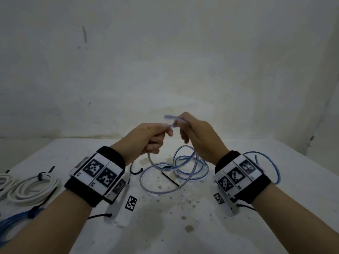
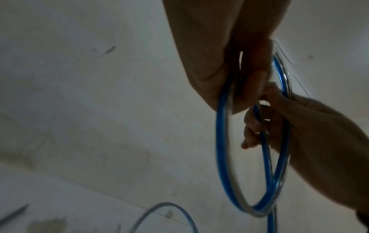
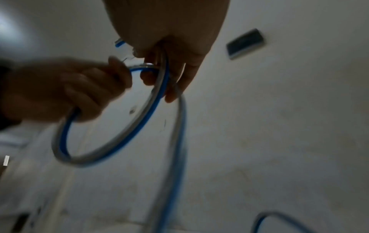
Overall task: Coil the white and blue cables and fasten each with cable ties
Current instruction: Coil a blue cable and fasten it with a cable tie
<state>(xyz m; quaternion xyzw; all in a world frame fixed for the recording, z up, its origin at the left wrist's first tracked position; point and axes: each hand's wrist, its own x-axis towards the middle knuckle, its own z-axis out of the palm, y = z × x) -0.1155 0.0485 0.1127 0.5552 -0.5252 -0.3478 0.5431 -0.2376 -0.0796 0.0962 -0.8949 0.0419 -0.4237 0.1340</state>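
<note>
**Blue cable, first loop going up between both hands**

So both hands are lifted off the tabletop [image 1: 183, 226], close together, nearly touching. The left hand [image 1: 148, 138] has its fingers curled tight around the blue cable [image 1: 176, 167], and a loop hangs down from that fist. The right hand [image 1: 196, 136] pinches the cable near its free end [image 1: 167, 117], which pokes out up and to the left over the left knuckles.

The bit that matters: the slack lies below and slightly right of the hands, in a messy pile on the tabletop, with one strand arcing out past the right wrist. So the cable runs down from the hands into that pile, and the right hand is the closer one to draw more up, I'd guess, while the left keeps the loops gathered.

Loose black cable ties [image 1: 170, 178] lie on the tabletop near the pile. Over on the left, white coils [image 1: 31, 189] are sitting there already tied, plus a blue bundle [image 1: 12, 222] at the edge.

Wrist views are blurry, but both show fingers wrapped on the cable.
</note>
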